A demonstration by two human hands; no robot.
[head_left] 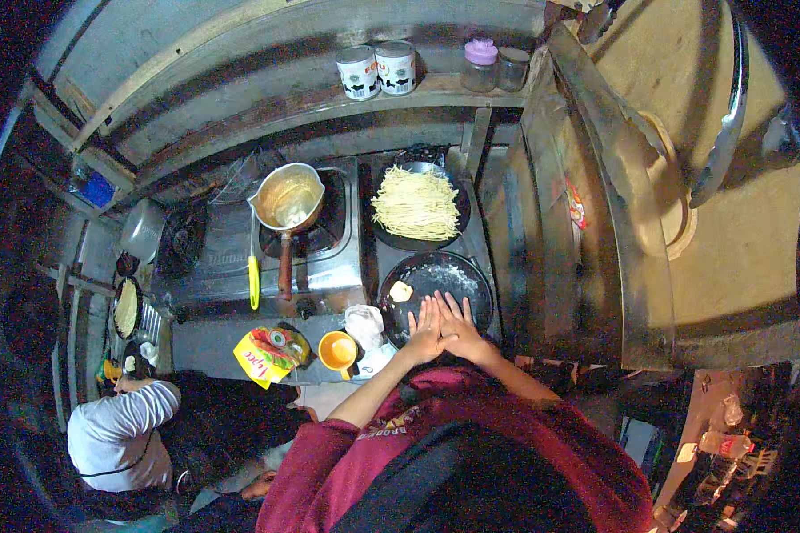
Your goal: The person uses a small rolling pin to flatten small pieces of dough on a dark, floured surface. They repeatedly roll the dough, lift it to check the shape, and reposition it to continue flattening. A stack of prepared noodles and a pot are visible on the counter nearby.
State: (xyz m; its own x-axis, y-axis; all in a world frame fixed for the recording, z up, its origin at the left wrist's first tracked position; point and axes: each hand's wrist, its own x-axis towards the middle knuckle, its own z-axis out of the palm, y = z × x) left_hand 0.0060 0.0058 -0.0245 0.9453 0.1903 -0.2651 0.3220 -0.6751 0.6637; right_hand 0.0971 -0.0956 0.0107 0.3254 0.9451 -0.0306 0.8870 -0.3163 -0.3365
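My left hand (425,330) and my right hand (462,329) meet over a dark round pan (483,300) dusted with white flour. Their fingers are stretched out, and the two hands partly overlap. Whether anything lies under or between the palms is hidden. A small pale lump of dough (401,291) rests in the pan, just left of my fingertips. Behind this pan, a pile of thin pale dough strips (415,204) fills a second dark pan. An orange-yellow cup (337,351) and a crumpled white plastic bag (364,325) stand to the left of my hands.
A saucepan (289,197) with a brown handle sits on the gas stove (333,266), beside a yellow-green handled utensil (254,282). A yellow packet (272,355) lies nearer. Two cans (377,71) and two jars stand on the back shelf. Another person (120,435) works at far left.
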